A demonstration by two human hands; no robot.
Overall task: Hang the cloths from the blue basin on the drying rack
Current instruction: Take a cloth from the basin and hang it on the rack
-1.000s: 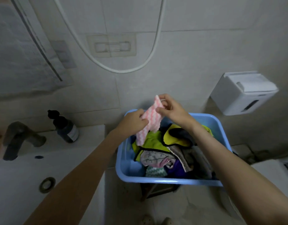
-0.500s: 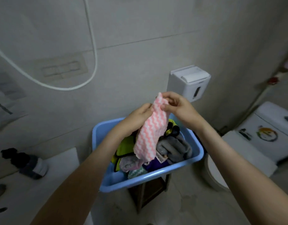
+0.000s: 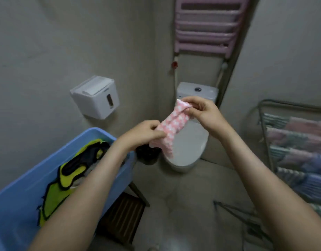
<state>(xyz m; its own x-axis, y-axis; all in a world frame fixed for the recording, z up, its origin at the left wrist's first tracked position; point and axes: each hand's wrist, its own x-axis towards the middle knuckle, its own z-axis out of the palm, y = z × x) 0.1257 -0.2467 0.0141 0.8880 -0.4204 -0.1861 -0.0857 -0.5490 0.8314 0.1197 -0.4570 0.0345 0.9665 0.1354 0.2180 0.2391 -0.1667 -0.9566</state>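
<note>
1. Your left hand (image 3: 143,132) grips the lower end of the pink patterned cloth (image 3: 171,127), just left of the frame's centre, with the fingers curled round a bunched fold.
2. Your right hand (image 3: 204,110) pinches the cloth's upper corner between thumb and fingertips. It sits higher and to the right, so the cloth runs as a slanted band between both hands. That two-point hold looks meant to open the cloth out flat before it goes over a bar.
3. The cloth is clear of the blue basin (image 3: 22,180) at lower left and hangs in the air in front of the toilet (image 3: 188,149), mid-frame.
4. The basin holds more cloths, with a yellow-green cloth (image 3: 63,185) on top, so I judge the task well short of done.
5. The drying rack (image 3: 292,105) stands at the right edge, its bars draped with striped cloths (image 3: 301,142). The blur there makes it hard to tell which bar is free.
6. Your next move is probably to carry the cloth rightward, spread wide, and lay it over a bar.
</note>
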